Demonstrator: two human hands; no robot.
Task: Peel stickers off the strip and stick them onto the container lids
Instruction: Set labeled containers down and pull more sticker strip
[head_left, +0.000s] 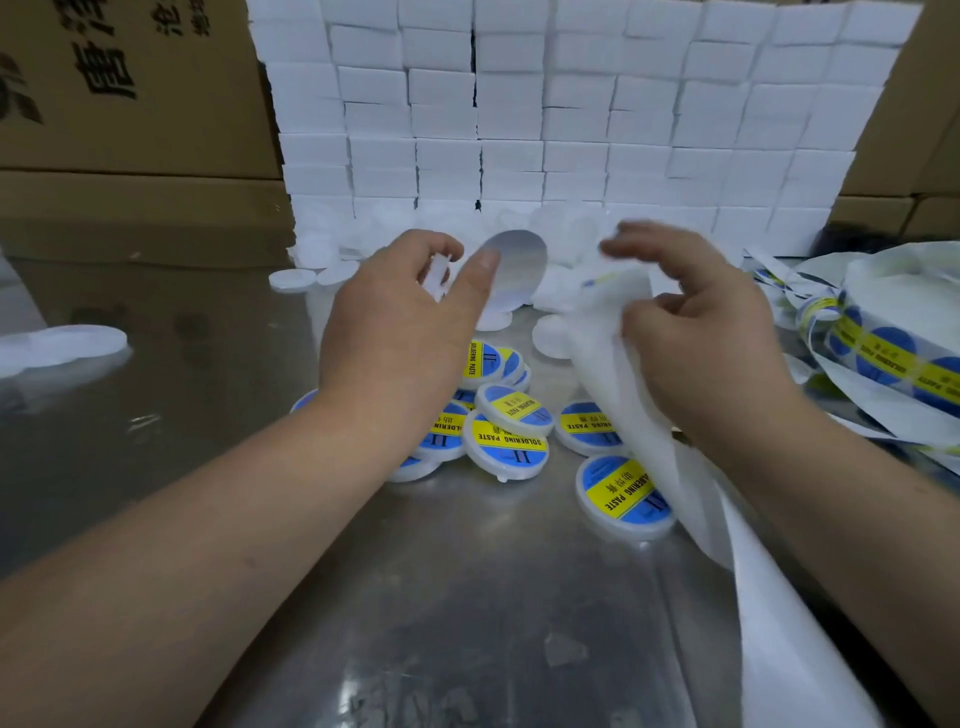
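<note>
My left hand (395, 322) holds a white container lid (436, 275) in its curled fingers, and a round sticker (517, 273) shows its pale back, stuck to the tip of the thumb. My right hand (696, 332) grips the white backing strip (639, 415), which trails down to the lower right; its upper fingers are blurred. Below the hands lie several lids with blue and yellow "SOLDERING PASTE" stickers (511, 434).
A metal table (441, 597) carries everything. Plain white lids (332, 254) are heaped at the back, and one pile (62, 345) sits at the left. A wall of white boxes (571, 114) and cardboard cartons (135, 93) stand behind. Coiled sticker strip (883, 358) lies at the right.
</note>
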